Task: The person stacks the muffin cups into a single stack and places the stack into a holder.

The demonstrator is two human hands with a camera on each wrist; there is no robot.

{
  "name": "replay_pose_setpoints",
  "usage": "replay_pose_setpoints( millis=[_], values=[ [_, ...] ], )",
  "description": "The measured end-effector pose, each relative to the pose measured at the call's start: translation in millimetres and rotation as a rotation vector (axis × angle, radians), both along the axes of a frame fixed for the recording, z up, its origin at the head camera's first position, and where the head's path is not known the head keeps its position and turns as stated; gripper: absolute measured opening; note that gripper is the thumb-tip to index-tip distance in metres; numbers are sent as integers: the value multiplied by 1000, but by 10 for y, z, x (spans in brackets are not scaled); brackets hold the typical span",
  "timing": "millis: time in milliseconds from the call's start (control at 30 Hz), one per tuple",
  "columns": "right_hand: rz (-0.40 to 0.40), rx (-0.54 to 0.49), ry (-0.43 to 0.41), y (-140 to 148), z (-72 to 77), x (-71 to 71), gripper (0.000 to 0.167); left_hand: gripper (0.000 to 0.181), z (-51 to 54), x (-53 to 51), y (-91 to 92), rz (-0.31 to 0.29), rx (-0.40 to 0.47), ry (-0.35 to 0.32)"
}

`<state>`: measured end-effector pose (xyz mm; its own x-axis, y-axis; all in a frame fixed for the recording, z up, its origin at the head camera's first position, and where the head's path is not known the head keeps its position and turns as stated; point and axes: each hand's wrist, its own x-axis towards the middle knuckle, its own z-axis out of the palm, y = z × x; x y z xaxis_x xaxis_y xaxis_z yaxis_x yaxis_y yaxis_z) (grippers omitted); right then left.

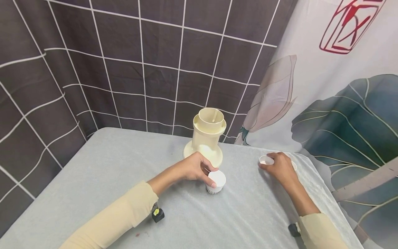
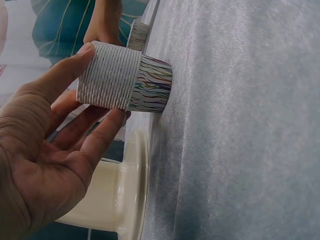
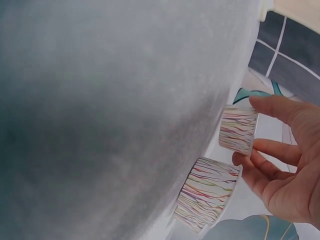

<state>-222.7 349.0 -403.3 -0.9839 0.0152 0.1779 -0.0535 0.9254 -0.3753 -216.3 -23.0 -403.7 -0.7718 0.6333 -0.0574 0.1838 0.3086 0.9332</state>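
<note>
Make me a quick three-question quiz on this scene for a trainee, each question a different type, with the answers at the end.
1. Multiple choice: What does the left hand hold?
A) a nested stack of white paper cups with wavy coloured lines
B) a single unstacked cup
C) nothing

2. True or false: The right hand holds nothing.

3. Fill in the blank: On the pale grey cloth, the cream plastic cylinder with a wide round base stands ____ from the head camera than the stack.

Key:
1. A
2. False; it pinches a small white paper cup with wavy coloured lines.
3. farther
</note>
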Motion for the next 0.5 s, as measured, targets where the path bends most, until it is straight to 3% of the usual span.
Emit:
replay_pose_setpoints(
  millis=[500],
  values=[
    [60, -35, 78, -141, -6, 70, 56, 43, -15, -14, -6, 6, -12, 12]
  ],
)
